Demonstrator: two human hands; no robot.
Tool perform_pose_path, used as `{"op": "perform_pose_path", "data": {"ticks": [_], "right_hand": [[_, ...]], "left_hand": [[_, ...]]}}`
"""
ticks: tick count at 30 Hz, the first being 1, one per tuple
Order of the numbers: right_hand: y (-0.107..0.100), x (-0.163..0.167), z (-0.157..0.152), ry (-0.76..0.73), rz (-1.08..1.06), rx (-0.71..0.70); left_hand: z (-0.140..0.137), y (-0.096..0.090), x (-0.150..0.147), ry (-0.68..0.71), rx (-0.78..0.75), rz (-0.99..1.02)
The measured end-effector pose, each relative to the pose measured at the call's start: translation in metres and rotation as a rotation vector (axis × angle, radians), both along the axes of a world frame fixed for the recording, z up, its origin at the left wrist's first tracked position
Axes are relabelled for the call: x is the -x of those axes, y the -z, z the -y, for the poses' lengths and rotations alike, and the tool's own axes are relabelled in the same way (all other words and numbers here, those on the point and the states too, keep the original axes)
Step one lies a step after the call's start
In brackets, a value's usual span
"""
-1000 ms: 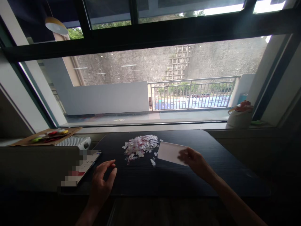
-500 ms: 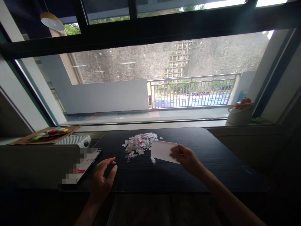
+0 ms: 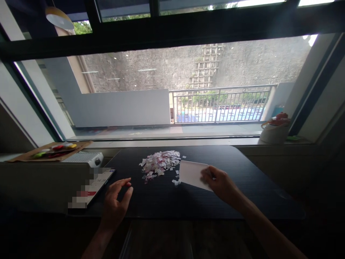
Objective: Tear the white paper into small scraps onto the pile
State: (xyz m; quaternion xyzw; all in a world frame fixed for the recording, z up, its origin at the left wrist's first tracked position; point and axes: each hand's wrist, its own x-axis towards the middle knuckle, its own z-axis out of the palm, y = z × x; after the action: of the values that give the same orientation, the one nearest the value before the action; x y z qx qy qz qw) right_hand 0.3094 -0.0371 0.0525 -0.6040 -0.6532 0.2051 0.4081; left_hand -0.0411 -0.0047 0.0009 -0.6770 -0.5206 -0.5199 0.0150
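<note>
My right hand [image 3: 217,181] grips a pale, flat rectangular card [image 3: 192,173] by its right end, tilted above the table. Left of the card lies a heap of small torn or cut paper pieces [image 3: 160,162], mostly white with some pinkish ones. A few loose paper scraps [image 3: 176,182] rest by the card's lower left edge. My left hand [image 3: 117,198] is at the table's left front, thumb and fingers apart in a loose curve, holding nothing. It is nearest to a tablet-like slab [image 3: 98,185] with a partly pixelated face.
The dark table [image 3: 231,162] stands against a wide window. On its left are a white heater-like box [image 3: 93,158] and brown cardboard [image 3: 16,155] with colourful items. A white bucket [image 3: 273,133] sits on the sill at right.
My right hand has moved the card slightly right, away from the heap, and more loose scraps show at its left edge. My left hand has barely moved.
</note>
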Motion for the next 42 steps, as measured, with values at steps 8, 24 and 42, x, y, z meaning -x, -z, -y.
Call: {"op": "perform_pose_path", "data": {"ticks": [8,24,42], "right_hand": [[-0.009,-0.017,0.011,0.146,0.133,-0.001],[-0.017,-0.014,0.006,0.095,-0.067,0.077],[-0.01,-0.005,0.01,-0.031,-0.028,0.16]], "left_hand": [[0.0,0.0,0.001,-0.001,0.002,-0.005],[0.0,0.0,0.001,-0.005,-0.003,-0.022],[0.003,-0.003,-0.003,-0.004,0.0,0.003]]}}
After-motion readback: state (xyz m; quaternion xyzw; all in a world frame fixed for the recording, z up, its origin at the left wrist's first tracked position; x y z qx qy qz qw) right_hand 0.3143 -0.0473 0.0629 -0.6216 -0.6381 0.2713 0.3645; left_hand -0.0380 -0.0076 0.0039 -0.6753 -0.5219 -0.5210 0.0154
